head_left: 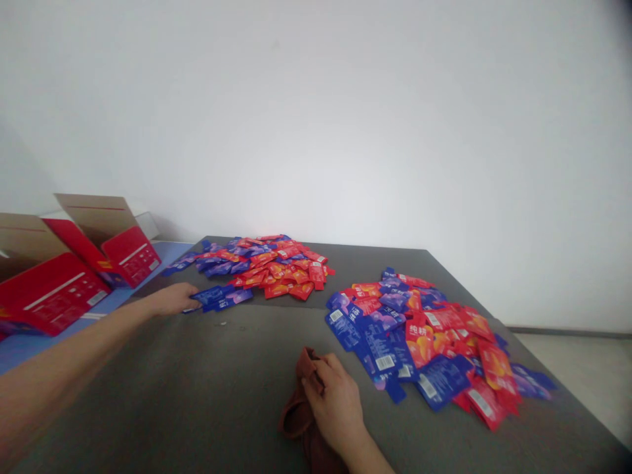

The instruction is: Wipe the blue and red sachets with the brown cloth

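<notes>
My left hand (pixel 175 298) reaches to the left side of the grey table (pixel 237 368), its fingers closed on the end of some blue packets (pixel 222 297). Just behind them lies a heap of red and blue packets (pixel 271 263). Near the front middle, my right hand (pixel 336 398) grips a crumpled brown cloth (pixel 299 415) that rests on the table. A second heap of red and blue packets (pixel 419 336) spreads out to the right of that hand.
Open red cardboard boxes (pixel 59 293) (pixel 131 253) stand at the left on a blue surface (pixel 170 251). A white wall (pixel 345 118) rises behind the table. Pale floor (pixel 582 368) shows beyond the table's right edge.
</notes>
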Demonstrator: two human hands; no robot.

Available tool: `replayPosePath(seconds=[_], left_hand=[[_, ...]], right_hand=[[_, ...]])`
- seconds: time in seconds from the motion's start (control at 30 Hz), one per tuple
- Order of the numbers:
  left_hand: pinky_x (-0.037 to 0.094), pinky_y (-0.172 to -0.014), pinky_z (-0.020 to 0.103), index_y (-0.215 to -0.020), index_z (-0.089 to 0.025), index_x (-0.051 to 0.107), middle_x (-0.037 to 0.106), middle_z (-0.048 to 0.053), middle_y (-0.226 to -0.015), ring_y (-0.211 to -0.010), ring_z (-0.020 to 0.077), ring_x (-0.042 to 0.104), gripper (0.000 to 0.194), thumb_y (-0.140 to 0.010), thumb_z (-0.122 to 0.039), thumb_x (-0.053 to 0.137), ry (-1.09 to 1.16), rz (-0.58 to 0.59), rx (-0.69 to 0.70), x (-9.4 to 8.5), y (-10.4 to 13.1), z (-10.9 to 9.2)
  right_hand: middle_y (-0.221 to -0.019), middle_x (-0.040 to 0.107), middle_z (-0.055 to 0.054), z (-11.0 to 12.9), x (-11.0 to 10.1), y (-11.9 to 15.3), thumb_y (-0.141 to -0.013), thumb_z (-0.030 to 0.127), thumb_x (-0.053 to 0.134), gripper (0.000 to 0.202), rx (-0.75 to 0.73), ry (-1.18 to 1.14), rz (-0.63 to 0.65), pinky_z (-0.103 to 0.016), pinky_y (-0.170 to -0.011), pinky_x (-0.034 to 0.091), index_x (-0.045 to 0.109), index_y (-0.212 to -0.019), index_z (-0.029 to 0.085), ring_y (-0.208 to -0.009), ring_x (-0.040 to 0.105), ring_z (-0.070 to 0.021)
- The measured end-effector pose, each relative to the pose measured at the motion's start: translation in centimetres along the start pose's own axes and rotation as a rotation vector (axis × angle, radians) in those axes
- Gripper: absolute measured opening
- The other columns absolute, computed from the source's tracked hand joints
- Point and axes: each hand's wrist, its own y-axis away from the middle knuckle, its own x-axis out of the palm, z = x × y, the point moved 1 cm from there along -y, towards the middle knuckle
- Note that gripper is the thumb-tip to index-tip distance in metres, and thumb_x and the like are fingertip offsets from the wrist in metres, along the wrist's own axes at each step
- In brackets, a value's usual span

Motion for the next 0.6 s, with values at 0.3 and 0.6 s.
replayPosePath(seconds=[0.3, 0.6], left_hand=[[0.046, -0.065, 0.022, -0.085, -0.015, 0.068, 0.067, -0.002, -0.072, -0.075, 0.0197, 0.062, 0.036, -0.072, -0.048, 0.063, 0.431, 0.350, -0.071, -0.8, 5.8, -4.8], [0.048, -0.065, 0.025, -0.085, -0.015, 0.073, 0.071, 0.002, -0.076, -0.070, 0.0187, 0.063, 0.026, -0.075, -0.038, 0.066, 0.741, 0.604, 0.225, 8.4, 10.4, -20.8]], right_hand=[[-0.097, 0.061, 0.000, -0.1, 0.2, -0.5, -0.087, 0.022, 0.063, 0.003, -0.018, 0.048, -0.037, -0.024, -0.073, 0.040, 0.065, -0.088, 0.025, -0.086, 0.060, -0.0153], [-0.097, 0.060, -0.001, 3.3, -4.4, 1.8, -0.092, 0.028, 0.059, 0.008, -0.142, -0.124, -0.242, -0.025, -0.080, 0.043, 0.065, -0.094, 0.023, -0.089, 0.058, -0.0150]])
